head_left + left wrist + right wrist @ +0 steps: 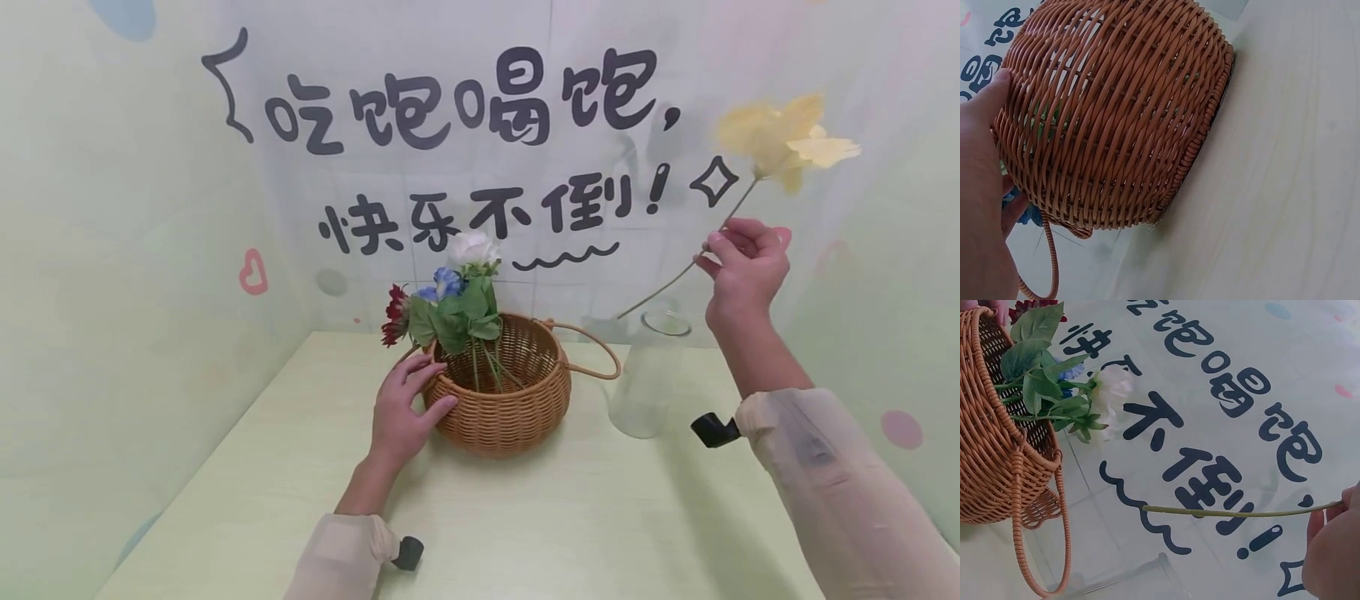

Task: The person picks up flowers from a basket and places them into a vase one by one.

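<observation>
My right hand [746,267] pinches the thin stem of a yellow artificial flower [772,137], raised at the right with the bloom up. The stem's lower end slants down left, above a clear glass vase [647,379] standing on the table. At its left side, a round wicker basket [498,425] is held by my left hand [401,408], thumb and fingers at the rim. Inside lean a white flower [472,250], a blue flower [447,282] and a dark red flower [393,317] with green leaves. In the right wrist view the bare stem [1229,513] reaches out from my fingers.
The basket's looped handle [600,333] sticks out toward the vase. Behind the pale wooden table [510,525] hangs a white backdrop [465,33] with large dark Chinese lettering. Pale green side walls [150,292] with coloured spots flank the table.
</observation>
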Tool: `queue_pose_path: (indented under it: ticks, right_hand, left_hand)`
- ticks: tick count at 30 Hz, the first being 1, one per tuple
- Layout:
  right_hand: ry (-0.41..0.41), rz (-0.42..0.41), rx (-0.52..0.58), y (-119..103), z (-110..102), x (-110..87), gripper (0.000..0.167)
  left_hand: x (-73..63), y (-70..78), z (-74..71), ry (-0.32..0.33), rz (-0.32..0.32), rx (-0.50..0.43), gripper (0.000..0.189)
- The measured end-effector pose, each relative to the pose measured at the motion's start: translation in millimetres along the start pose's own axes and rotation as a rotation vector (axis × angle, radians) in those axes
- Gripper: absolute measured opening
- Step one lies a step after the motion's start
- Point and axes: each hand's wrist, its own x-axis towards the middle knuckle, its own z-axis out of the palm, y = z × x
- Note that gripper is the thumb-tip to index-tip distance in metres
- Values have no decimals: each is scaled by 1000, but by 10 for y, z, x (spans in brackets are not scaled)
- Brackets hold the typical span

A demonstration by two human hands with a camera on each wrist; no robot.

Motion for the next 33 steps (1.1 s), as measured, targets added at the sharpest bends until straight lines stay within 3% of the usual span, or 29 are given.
queue_pose_path:
  ticks: [10, 17, 33]
  right_hand:
    - [31, 4, 42, -120, -110, 111, 27]
    - [81, 6, -11, -154, -203, 146, 24]
    - [89, 101, -111, 187, -508, 21, 23]
  left_hand:
    - [-19, 7, -4, 3, -33, -26, 45]
    - [-24, 1, 9, 4, -28, -30, 45]
    - [-12, -8, 34, 15, -21, -29, 45]
